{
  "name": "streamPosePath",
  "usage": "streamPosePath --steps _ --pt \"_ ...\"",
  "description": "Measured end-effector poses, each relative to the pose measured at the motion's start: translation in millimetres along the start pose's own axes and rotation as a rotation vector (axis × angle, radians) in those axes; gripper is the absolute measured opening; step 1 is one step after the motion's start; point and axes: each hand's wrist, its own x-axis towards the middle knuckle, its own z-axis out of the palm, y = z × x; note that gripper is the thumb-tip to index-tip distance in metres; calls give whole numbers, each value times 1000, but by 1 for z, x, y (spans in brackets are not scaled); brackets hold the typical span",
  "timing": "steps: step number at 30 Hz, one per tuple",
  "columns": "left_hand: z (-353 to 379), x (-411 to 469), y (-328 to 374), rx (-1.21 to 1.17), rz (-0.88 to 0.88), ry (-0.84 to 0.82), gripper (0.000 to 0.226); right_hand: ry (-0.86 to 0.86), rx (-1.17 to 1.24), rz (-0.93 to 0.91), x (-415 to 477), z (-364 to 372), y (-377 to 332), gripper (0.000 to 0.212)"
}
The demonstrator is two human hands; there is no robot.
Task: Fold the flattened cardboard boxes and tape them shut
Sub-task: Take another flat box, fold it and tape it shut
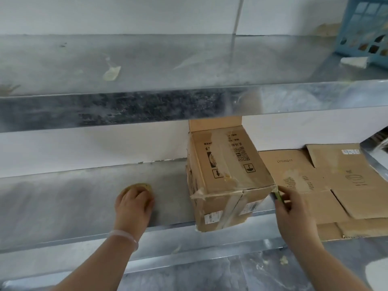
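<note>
- Cardboard box, folded up and taped along its top seam and down its front face, stands on the lower metal shelf about midway along. Its front bottom corner hangs over the shelf's front edge, and one flap stands upright at its back.
- Left hand lies over a tape roll that rests flat on the lower shelf, left of the box and apart from it. The fingers curl down round the roll's rim, gripping it. A pale band circles that wrist.
- Right hand grips a thin green cutter, whose tip meets the box's upper front right corner, where tape wraps the edge.
- Flattened cardboard boxes lie stacked at the right end of the lower shelf, just beside the folded box, their front edges past the shelf's front edge.
- Upper metal shelf carries a blue plastic crate at its far right corner.
</note>
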Motion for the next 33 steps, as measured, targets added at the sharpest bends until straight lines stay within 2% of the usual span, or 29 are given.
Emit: streamPosePath --steps 3,7,9,11,13,14,17,19,22,24,28,30,33 --pt "12 -17 -4 -47 1 -43 34 -142 -143 27 33 26 5 30" --pt "17 -20 -7 -83 -28 -54 31 -356 -154 97 56 45 0 29" --pt "15 -20 -9 -82 -29 -112 24 -440 -336 56 59 46 1 21" --pt "11 -21 -14 -67 1 -172 15 -403 -445 -61 60 43 2 40" --pt "5 -19 -17 -69 19 -275 34 -388 -361 -141 58 34 1 67" --pt "1 -17 -17 -90 26 -307 45 -383 -304 -169 56 28 -1 70" --pt "-7 -14 -13 -195 -38 -280 63 -241 17 -145 47 9 -4 52" --pt "-11 -16 -10 -187 -46 -226 58 -159 285 -137 37 -7 -10 43" --pt "-8 -19 -6 -85 53 -233 34 -187 492 -164 27 -22 -21 40" --pt "-3 -17 -1 -93 -28 -260 21 -240 552 -172 26 -27 -28 37" --pt "6 -13 9 -205 -313 -191 7 -300 655 -194 19 -30 -36 36" --pt "6 -13 9 -215 -376 -172 7 -331 641 -245 13 -31 -40 47" --pt "5 -16 11 -221 -389 -213 24 -361 670 -259 6 -34 -44 60"
